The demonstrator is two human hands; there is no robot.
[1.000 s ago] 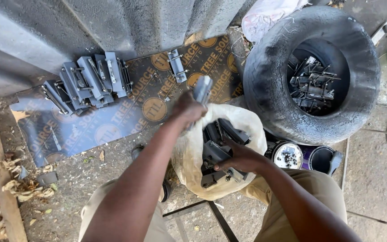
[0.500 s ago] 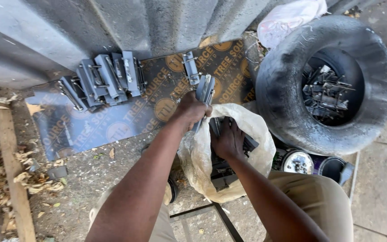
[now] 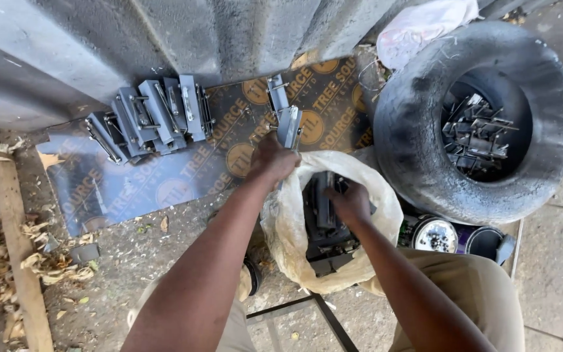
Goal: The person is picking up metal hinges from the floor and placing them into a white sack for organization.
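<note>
We see a big black tyre (image 3: 399,124) on the right with metal pieces in its hollow, and a dark printed board (image 3: 184,179) against the grey wall. Between them sits a pale sack (image 3: 288,228) of metal parts. Our left hand (image 3: 272,160) grips a grey metal bracket (image 3: 288,125) above the board, fingers closed around it. Our right hand (image 3: 350,202) reaches into the sack, fingers curled on the parts inside.

Rough concrete ground (image 3: 164,261) carries a printed dark board (image 3: 184,176) with grey metal brackets (image 3: 148,117), a black tyre (image 3: 477,117), a pale sack (image 3: 294,228), wood shavings (image 3: 40,261)
</note>
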